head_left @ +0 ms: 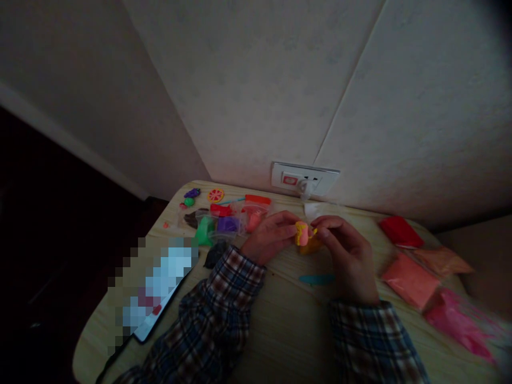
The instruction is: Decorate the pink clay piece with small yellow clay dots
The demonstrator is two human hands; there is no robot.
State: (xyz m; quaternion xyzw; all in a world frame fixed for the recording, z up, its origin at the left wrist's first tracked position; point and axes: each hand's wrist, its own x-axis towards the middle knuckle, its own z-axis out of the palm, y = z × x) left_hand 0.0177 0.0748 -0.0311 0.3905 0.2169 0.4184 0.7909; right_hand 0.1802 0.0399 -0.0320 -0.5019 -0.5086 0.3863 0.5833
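Note:
Over the middle of a pale wooden table (pixel 280 330), my left hand (pixel 269 237) and my right hand (pixel 347 253) meet around a small clay figure (pixel 303 233) in pink and yellow. Fingertips of both hands pinch it from either side. An orange lump (pixel 310 246) sits just under the figure. A flat teal tool (pixel 317 279) lies on the table below my right hand. Both sleeves are plaid.
Small bags of clay in green (pixel 205 230), purple (pixel 228 224), red and pink crowd the table's far left, with small clay shapes (pixel 216 195) behind them. Red (pixel 400 232), orange (pixel 411 280) and pink (pixel 460 320) packets lie at right. A blurred-out tablet (pixel 156 288) lies at left. A wall socket (pixel 304 178) is behind.

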